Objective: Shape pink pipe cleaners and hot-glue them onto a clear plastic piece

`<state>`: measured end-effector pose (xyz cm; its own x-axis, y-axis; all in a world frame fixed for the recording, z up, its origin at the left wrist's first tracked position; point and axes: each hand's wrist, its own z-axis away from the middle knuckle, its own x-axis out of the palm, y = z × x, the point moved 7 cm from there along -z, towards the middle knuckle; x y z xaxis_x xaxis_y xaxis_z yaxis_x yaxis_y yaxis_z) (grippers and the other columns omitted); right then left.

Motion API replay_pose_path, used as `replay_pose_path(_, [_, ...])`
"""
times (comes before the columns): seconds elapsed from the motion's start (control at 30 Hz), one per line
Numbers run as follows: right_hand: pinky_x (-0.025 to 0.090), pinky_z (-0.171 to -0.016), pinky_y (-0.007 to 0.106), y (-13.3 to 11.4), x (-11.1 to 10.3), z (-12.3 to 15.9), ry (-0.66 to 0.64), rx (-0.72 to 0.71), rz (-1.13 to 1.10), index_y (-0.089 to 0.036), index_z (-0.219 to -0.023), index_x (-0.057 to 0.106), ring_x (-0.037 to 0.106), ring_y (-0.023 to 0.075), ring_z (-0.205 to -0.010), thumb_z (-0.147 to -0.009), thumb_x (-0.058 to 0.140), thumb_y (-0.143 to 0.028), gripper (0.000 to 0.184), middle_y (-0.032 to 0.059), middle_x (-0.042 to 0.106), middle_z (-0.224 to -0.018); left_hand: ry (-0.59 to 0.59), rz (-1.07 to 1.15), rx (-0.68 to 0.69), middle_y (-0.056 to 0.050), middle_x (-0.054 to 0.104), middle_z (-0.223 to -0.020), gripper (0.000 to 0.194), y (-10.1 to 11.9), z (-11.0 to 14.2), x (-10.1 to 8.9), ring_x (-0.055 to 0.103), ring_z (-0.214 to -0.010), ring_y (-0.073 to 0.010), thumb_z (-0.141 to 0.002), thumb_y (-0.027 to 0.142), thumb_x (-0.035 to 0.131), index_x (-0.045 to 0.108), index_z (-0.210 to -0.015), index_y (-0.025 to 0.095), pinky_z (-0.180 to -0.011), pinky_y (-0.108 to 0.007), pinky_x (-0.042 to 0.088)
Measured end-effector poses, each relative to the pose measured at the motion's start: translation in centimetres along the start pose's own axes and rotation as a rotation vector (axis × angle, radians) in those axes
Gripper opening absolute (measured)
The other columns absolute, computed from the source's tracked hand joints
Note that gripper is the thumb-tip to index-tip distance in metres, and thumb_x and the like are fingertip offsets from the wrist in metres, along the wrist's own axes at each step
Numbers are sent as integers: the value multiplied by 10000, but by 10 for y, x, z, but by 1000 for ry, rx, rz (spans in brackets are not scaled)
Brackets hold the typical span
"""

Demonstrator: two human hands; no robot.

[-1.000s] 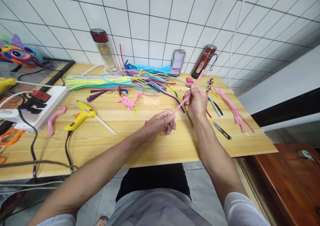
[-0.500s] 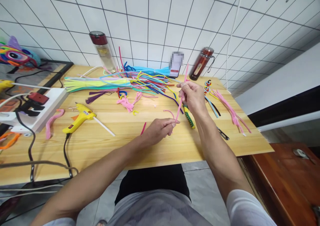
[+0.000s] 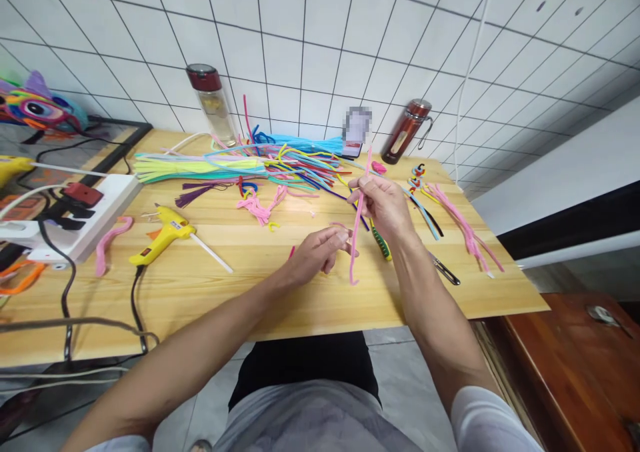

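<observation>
Between finger and thumb, my right hand (image 3: 383, 202) pinches a pink pipe cleaner (image 3: 355, 245) that runs steeply down and bends into a small hook at its lower end. My left hand (image 3: 323, 252) is open beside its lower part, thumb and fingers apart, a fingertip passing behind the stem. Under my right hand, pliers with green and yellow handles (image 3: 381, 240) lie partly hidden. A short dark pink piece (image 3: 292, 252) shows behind my left hand. To the left lies a bent bundle of pink pipe cleaners (image 3: 257, 207).
Many coloured pipe cleaners (image 3: 200, 168) lie along the back. A yellow glue gun (image 3: 167, 235) and a white power strip (image 3: 107, 219) sit left, with cords. A glass bottle (image 3: 215, 109), phone (image 3: 356, 132) and red flask (image 3: 407, 132) stand by the wall. Pink strands (image 3: 465, 229) lie right.
My left fingers have let go of the pipe cleaner's lower end and drawn slightly left, so its hooked tip now shows. My right hand still pinches it, a little lower.
</observation>
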<state>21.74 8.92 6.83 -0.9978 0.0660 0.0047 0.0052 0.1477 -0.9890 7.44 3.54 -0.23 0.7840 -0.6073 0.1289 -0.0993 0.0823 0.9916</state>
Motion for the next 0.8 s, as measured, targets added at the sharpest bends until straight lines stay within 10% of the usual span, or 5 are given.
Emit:
replay_pose_path(0.37, [322,-394,196,8,21,9,-44,-21,14,-174,-837,748,467,62,-416,-845,746,-576,401,13,715,-653,-35,46,-89,17,600,-580,454,-7,-5,0,404,-435,-57,-858,570,677,744,-894,122,-447,-219,294])
replay_pose_path(0.8, [279,-397,213,12,5,6,-25,7,-8,-188,-933,753,442,66,-429,-809,741,-641,470,29,757,-747,-62,193,-119,-39,726,-745,451,-8,-3,5,411,-430,-40,-834,552,715,719,-962,120,-436,-221,278])
